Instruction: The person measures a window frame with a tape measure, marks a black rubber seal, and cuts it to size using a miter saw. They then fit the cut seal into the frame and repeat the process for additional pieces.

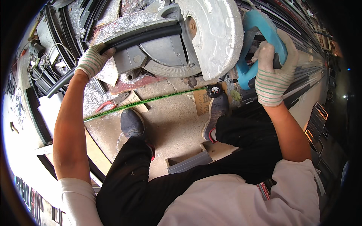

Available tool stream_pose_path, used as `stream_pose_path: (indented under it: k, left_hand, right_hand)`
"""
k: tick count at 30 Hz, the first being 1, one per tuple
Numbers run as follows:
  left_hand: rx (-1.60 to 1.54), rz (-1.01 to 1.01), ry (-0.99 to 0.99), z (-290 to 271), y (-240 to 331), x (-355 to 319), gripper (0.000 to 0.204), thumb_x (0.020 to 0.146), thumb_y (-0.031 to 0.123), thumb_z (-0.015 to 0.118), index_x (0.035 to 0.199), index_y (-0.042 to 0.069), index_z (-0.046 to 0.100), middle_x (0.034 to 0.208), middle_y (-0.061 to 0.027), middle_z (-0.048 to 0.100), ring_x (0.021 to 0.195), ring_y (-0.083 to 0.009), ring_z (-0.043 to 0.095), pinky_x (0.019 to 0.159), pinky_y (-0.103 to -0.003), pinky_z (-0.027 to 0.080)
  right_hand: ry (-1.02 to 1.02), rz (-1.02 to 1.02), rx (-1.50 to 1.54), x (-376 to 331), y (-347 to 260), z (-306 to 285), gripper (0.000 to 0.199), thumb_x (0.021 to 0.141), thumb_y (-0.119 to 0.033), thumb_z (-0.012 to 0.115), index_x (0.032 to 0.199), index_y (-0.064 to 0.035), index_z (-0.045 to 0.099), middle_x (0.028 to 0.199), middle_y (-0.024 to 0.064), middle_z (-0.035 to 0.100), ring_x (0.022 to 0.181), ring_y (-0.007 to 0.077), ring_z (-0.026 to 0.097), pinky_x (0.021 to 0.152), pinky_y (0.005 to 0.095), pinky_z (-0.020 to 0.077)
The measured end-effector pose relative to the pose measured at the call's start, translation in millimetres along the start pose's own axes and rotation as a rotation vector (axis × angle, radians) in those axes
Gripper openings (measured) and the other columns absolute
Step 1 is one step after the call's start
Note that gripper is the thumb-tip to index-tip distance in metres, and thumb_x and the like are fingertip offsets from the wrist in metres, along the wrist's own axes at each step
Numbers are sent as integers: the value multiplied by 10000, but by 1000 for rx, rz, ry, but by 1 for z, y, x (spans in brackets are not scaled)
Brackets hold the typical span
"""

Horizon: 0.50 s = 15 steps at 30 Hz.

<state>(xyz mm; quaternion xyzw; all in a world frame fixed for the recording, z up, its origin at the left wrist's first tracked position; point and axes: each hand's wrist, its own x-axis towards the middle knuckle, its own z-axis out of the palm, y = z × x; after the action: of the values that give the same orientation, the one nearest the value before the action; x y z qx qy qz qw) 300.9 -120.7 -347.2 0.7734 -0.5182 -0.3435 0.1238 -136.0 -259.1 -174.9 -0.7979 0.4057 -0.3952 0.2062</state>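
My left hand, in a white glove with green stripes, is closed round a long black metal profile. The profile lies along the fence of a grey miter saw, and its free end sticks out past my wrist at the left. My right hand, gloved the same way, grips the teal saw handle at the right. Between the two hands stands the saw's pale, dusty blade guard. It hides the blade and the profile's far end.
An extended green tape measure crosses the floor, its case by my right shoe. Red-handled pliers lie on cardboard near my left shoe. A grey profile piece rests between my legs. Stacked dark profiles line the right; metal shavings surround the saw.
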Motion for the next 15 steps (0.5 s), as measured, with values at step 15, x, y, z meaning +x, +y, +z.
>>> stream_pose_path:
  k: [15]
  left_hand:
    - [9, 2, 6, 0, -2, -2, 444, 987, 401, 702, 1161, -8, 710, 1011, -216, 750, 898, -314, 701, 889, -398, 536]
  right_hand:
    - [-13, 27, 41, -8, 2, 2, 431, 1004, -121, 645, 1391, -5, 493, 1148, 111, 607, 771, 92, 620, 690, 249, 579]
